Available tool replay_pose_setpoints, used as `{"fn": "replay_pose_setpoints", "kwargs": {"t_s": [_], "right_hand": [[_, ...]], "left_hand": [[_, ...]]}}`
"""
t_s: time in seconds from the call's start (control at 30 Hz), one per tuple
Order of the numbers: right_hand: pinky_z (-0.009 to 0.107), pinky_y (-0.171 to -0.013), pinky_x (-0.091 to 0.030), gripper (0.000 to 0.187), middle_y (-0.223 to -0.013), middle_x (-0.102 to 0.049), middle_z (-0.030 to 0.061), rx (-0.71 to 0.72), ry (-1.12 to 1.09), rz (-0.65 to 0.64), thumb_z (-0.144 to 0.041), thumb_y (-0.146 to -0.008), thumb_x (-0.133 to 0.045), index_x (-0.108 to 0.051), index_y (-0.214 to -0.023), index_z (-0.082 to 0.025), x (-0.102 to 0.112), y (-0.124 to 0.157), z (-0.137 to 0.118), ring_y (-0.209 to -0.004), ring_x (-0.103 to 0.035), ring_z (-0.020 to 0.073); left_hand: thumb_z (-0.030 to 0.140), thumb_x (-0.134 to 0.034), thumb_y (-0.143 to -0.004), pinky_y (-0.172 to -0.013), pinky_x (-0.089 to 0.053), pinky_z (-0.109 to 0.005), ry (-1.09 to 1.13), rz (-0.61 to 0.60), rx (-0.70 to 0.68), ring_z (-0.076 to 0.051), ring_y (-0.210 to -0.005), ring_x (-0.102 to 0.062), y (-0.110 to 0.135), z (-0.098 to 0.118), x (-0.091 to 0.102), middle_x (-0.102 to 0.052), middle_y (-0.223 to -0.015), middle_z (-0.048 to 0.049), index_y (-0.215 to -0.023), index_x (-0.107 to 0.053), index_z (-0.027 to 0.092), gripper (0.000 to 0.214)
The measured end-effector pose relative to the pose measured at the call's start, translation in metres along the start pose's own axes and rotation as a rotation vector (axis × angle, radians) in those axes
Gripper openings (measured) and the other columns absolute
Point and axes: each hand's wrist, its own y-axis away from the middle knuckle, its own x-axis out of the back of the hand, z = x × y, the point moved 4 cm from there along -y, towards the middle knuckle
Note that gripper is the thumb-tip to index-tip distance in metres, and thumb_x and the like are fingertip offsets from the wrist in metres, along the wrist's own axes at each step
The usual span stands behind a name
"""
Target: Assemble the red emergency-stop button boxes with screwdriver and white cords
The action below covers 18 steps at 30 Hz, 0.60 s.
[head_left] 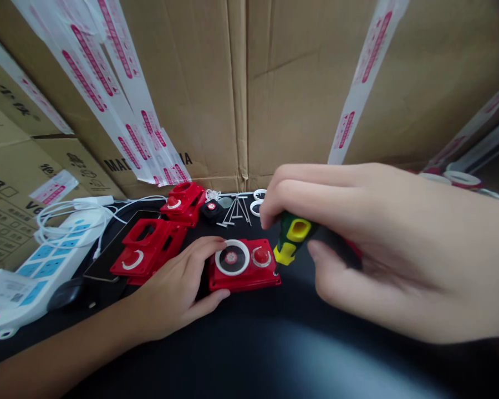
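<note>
My right hand [357,244] is closed around a green and yellow screwdriver [293,238]. Its tip points down at the right front corner of a red plastic toy turntable [253,280]. That piece carries a black disc [233,256] with a white ring and a red knob [261,255]. At its left end, my left hand [187,282] grips the toy turntable between thumb and fingers on the black surface. Whether the screwdriver's tip sits in a screw is too small to tell.
More red housings [143,257] lie at left on a dark tablet-like panel. Behind are metal pins [235,210], a black round part [211,208] and white rings [255,208]. A power strip [52,260] with white cable stands far left. Taped cardboard boxes [291,83] wall the back.
</note>
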Motion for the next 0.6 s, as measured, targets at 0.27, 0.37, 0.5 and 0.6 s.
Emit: {"fn": "replay_pose_setpoints", "kwargs": {"t_s": [0.27,0.37,0.5,0.6], "right_hand": [[0.034,-0.055,-0.014,0.036,-0.054,-0.045,-0.0033,-0.118,0.369,0.125,-0.057,-0.108,-0.058,-0.067,-0.094,-0.024,-0.0029,-0.0046,0.0069,-0.045,-0.039,0.0168],[0.034,-0.053,-0.019,0.022,-0.065,-0.06,-0.0018,-0.082,0.269,0.114,-0.046,-0.104,-0.062,-0.069,-0.103,-0.024,-0.0022,-0.0037,0.007,-0.05,-0.047,0.0169],[0.033,-0.053,-0.036,0.024,-0.089,-0.072,-0.0007,-0.053,0.107,0.054,-0.035,-0.098,-0.066,-0.067,-0.121,-0.026,0.0,0.0002,0.0048,-0.064,-0.06,0.0177],[0.034,-0.058,-0.043,0.03,-0.098,-0.074,0.0006,-0.044,0.081,0.035,-0.025,-0.094,-0.062,-0.067,-0.123,-0.026,0.0003,0.003,0.0019,-0.07,-0.063,0.0184]], "left_hand": [[0.038,-0.068,-0.109,-0.122,-0.059,-0.062,-0.04,0.021,-0.035,-0.04,-0.146,-0.067,0.0013,0.0015,0.0008,-0.061,-0.161,-0.0198,-0.164,-0.036,0.025,0.065],[0.039,-0.068,-0.109,-0.123,-0.058,-0.062,-0.043,0.035,-0.039,-0.039,-0.145,-0.067,0.0025,0.0004,-0.0005,-0.061,-0.16,-0.0196,-0.164,-0.037,0.024,0.065],[0.039,-0.069,-0.108,-0.121,-0.06,-0.062,-0.057,0.035,-0.037,-0.04,-0.143,-0.068,0.0004,0.0015,0.0008,-0.063,-0.157,-0.0201,-0.162,-0.037,0.024,0.064],[0.039,-0.069,-0.108,-0.12,-0.061,-0.061,-0.063,0.018,-0.057,-0.04,-0.143,-0.069,-0.0022,0.0043,0.0028,-0.063,-0.156,-0.0211,-0.162,-0.036,0.023,0.065]]}}
